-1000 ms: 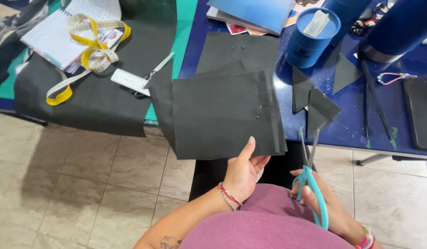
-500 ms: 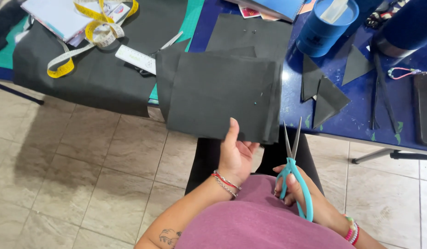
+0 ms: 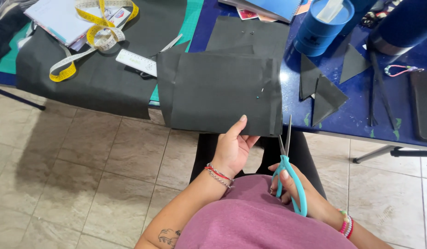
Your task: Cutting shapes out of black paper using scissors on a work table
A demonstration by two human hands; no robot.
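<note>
My left hand grips the lower edge of a folded black fabric piece, thumb on top, holding it up in front of the table edge. A pin with a small green head sits near the fabric's right side. My right hand holds teal-handled scissors with the blades slightly apart and pointing up, their tips at the fabric's lower right corner. A red bracelet and chain circle my left wrist.
A blue table carries black triangular fabric scraps, a blue cylindrical tin, a notebook and a dark tablet. To the left lie a large black cloth, a yellow tape measure and a white ruler. Tiled floor below.
The scissors have swung upright and risen from my lap to the fabric's lower right corner. My left hand keeps its grip on the fabric, which has shifted slightly.
</note>
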